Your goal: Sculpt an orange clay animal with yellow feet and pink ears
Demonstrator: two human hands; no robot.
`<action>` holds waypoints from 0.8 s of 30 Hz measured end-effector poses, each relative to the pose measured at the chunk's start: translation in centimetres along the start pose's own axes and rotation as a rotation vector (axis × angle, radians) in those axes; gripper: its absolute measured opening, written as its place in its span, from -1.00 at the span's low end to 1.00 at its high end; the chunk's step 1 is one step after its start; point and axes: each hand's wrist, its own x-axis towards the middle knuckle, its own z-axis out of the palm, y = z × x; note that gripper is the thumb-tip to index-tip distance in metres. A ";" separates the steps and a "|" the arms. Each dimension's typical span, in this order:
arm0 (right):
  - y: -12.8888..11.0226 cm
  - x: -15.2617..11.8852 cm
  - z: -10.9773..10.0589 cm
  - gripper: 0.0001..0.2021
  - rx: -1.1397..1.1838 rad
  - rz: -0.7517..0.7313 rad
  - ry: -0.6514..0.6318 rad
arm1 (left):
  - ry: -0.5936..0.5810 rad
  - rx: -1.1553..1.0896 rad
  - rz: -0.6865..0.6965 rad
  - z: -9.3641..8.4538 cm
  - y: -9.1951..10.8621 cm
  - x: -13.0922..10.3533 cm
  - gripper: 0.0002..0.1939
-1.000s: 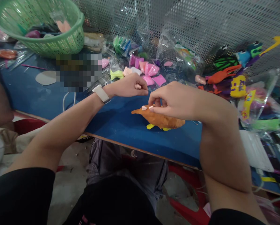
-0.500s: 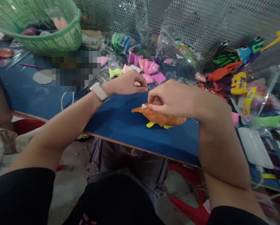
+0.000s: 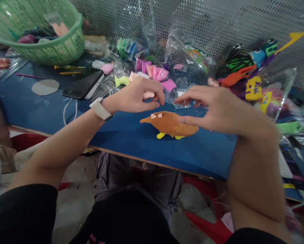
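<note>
An orange clay figure (image 3: 173,124) with a pointed end at its left and yellow feet (image 3: 161,135) stands on the blue table (image 3: 131,142). Two small pale pink pieces (image 3: 157,116) lie on it near the pointed end. Above and left of the figure, my left hand (image 3: 139,96) is curled round a lump of pale pink clay (image 3: 148,95). My right hand (image 3: 207,105) is over the figure's right part, thumb and fingers apart, with nothing seen between them; its thumb overlaps the figure.
A green basket (image 3: 50,49) stands at the back left, near a black phone (image 3: 83,84) with a white cable. Bagged coloured clay (image 3: 157,73) lies along the mesh wall. Clay figures (image 3: 253,88) and plastic bags crowd the right. Someone's leg shows at the left edge.
My right hand has moved right, off the pointed end of the figure, and its fingers have spread. A second pale pink piece on the figure now shows fully. My left hand still holds its lump.
</note>
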 end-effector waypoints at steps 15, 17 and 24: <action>1.6 -2.2 7.2 -0.12 0.082 0.041 -0.006 | -0.052 0.179 0.062 1.0 0.4 -0.9 -0.84; 1.6 -2.2 7.3 -0.14 0.086 0.024 0.000 | -0.057 0.157 0.082 1.1 0.3 -0.9 -0.85; 1.6 -2.2 7.5 -0.19 0.103 0.010 0.017 | -0.054 0.130 0.092 1.6 -0.1 -1.0 -0.86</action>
